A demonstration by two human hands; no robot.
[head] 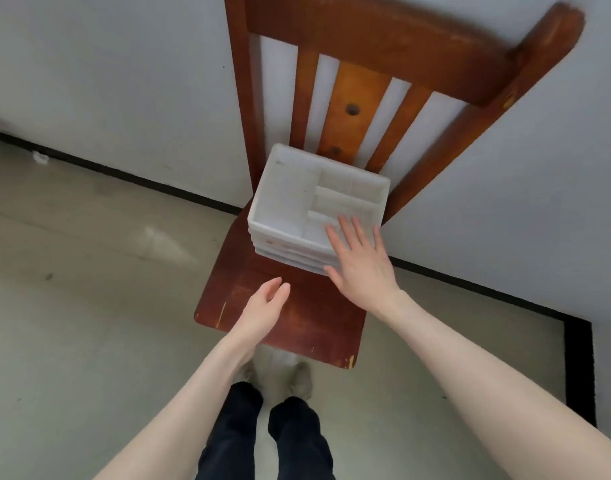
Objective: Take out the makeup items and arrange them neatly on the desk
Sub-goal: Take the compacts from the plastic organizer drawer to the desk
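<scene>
A white plastic organizer box [283, 199] with drawers below and open compartments on top stands at the back of a wooden chair's seat [297, 317]. Its top compartments look bare; no makeup items show. My right hand [359, 265] is spread flat with straight fingers against the box's front right corner, over the drawers. My left hand [262, 306] hovers above the seat in front of the box, fingers relaxed and holding nothing, a short gap from the box.
The brown chair's slatted back [352, 98] leans against a white wall [124, 81]. A pale floor [72, 306] with a black skirting line surrounds the chair. My legs and shoes [297, 379] stand just before the seat. No desk is in view.
</scene>
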